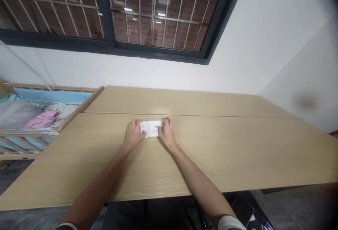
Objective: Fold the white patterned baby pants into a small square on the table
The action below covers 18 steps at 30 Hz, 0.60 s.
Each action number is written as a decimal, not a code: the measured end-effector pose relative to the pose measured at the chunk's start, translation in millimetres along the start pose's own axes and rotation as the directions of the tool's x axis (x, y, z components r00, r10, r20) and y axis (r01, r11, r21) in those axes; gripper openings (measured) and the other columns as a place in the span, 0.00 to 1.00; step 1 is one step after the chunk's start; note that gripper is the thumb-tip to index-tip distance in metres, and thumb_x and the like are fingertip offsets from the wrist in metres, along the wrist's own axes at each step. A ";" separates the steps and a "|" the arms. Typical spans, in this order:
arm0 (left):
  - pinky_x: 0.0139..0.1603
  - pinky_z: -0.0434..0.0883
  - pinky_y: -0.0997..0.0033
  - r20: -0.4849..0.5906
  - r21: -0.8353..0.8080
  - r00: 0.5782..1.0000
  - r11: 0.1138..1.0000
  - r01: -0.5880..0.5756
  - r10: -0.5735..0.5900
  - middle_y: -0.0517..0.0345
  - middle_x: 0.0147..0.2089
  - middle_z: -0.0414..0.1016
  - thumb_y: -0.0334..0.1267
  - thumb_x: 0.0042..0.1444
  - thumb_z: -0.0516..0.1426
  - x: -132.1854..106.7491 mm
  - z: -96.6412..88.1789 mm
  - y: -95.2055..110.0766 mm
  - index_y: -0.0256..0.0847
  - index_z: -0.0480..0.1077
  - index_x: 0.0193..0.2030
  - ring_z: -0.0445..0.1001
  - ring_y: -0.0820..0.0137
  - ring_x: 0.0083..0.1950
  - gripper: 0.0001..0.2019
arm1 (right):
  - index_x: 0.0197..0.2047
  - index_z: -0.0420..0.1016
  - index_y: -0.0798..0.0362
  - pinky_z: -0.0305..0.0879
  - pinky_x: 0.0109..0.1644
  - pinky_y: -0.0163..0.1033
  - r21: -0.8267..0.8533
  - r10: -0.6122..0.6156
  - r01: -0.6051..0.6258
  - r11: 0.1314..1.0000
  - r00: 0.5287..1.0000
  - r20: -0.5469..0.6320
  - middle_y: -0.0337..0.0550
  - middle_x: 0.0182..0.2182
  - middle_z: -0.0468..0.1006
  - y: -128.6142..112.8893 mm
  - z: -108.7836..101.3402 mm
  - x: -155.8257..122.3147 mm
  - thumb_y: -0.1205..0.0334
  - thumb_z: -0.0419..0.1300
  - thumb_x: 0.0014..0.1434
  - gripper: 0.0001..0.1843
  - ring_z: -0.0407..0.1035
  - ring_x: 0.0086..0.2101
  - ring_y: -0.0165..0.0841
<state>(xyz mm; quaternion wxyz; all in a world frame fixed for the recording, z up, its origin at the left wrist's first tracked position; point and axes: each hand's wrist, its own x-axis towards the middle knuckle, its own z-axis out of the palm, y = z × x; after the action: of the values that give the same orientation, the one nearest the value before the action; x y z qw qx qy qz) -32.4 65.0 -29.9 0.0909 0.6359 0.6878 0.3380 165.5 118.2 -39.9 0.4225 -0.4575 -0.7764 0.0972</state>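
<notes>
A small white folded cloth with a faint print (pixel 151 128) lies flat near the middle of a light wooden table (pixel 237 152). My left hand (pixel 133 133) rests on its left end, fingers curled over the edge. My right hand (pixel 166 132) rests on its right end in the same way, fingers bent down onto it. Both forearms reach in from the near edge. The ends of the cloth are hidden under my fingers.
A wooden cot (pixel 39 117) stands against the table's left side, holding pink and pale fabrics (pixel 42 119). A white wall and a barred window (pixel 118 12) lie behind. A second tabletop (pixel 185 101) joins at the back. A dark flat item (pixel 243 209) lies below the table's near edge.
</notes>
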 end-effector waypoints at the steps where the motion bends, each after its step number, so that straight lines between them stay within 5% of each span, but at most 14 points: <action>1: 0.72 0.59 0.49 -0.032 0.002 0.999 0.999 -0.033 0.034 0.39 0.67 0.62 0.33 0.55 0.57 -0.7 1.1 2.5 0.38 0.62 0.64 0.61 0.50 0.70 0.28 | 0.65 0.63 0.56 0.59 0.69 0.56 -0.027 -0.069 0.069 0.997 0.998 0.014 0.61 0.64 0.63 -4.5 -1.9 0.4 0.60 0.54 0.65 0.26 0.59 0.65 0.47; 5: 0.75 0.56 0.51 -0.141 0.000 0.956 0.965 -0.261 0.259 0.38 0.76 0.51 0.40 0.66 0.50 -4.2 15.2 11.5 0.34 0.47 0.74 0.50 0.55 0.77 0.32 | 0.72 0.58 0.57 0.47 0.74 0.57 -0.069 -0.311 0.340 0.938 0.912 0.269 0.57 0.72 0.55 -17.3 -3.3 0.5 0.59 0.49 0.70 0.30 0.47 0.72 0.45; 8: 0.77 0.52 0.47 -0.025 0.078 0.934 0.932 -0.353 0.356 0.34 0.77 0.49 0.49 0.70 0.44 -9.3 29.5 10.8 0.30 0.43 0.76 0.45 0.54 0.79 0.34 | 0.75 0.55 0.55 0.40 0.75 0.58 -0.058 -0.347 0.419 0.906 0.815 0.463 0.52 0.73 0.54 -16.6 0.5 0.4 0.61 0.48 0.70 0.31 0.43 0.73 0.44; 12: 0.77 0.49 0.47 0.093 0.213 0.936 0.912 -0.351 0.338 0.33 0.77 0.50 0.54 0.71 0.39 -15.0 38.4 2.9 0.27 0.46 0.76 0.45 0.53 0.79 0.36 | 0.76 0.54 0.54 0.36 0.77 0.54 -0.020 -0.325 0.401 0.916 0.770 0.549 0.48 0.73 0.55 -7.5 0.8 2.5 0.59 0.44 0.72 0.31 0.42 0.74 0.39; 18: 0.76 0.51 0.46 0.054 0.333 0.962 0.904 -0.270 0.267 0.26 0.76 0.49 0.58 0.70 0.40 -19.3 38.5 -6.6 0.20 0.49 0.74 0.46 0.49 0.79 0.41 | 0.78 0.45 0.58 0.39 0.77 0.52 0.003 -0.152 0.186 0.983 0.794 0.589 0.52 0.75 0.46 10.7 -13.8 3.6 0.46 0.38 0.75 0.36 0.39 0.74 0.40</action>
<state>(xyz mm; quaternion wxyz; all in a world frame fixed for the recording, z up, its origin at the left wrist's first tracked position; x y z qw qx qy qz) -13.0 60.6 -68.7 -0.0643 0.7318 0.6410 0.2224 181.8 123.8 -35.0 0.1564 -0.3455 -0.9088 0.1740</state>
